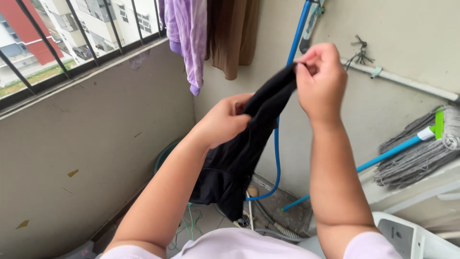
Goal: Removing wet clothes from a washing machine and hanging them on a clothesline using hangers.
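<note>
A black garment hangs between both hands, stretched at its top edge and drooping below. My left hand grips the cloth at its lower left part of the edge. My right hand pinches the same edge higher up, to the right, with its fingers closed on the fabric. Both forearms reach up from the bottom of the view.
A purple cloth and a brown cloth hang at the top. A blue hose runs down the wall. A grey mop with a blue handle leans at right. Window bars top the left wall. A white appliance stands lower right.
</note>
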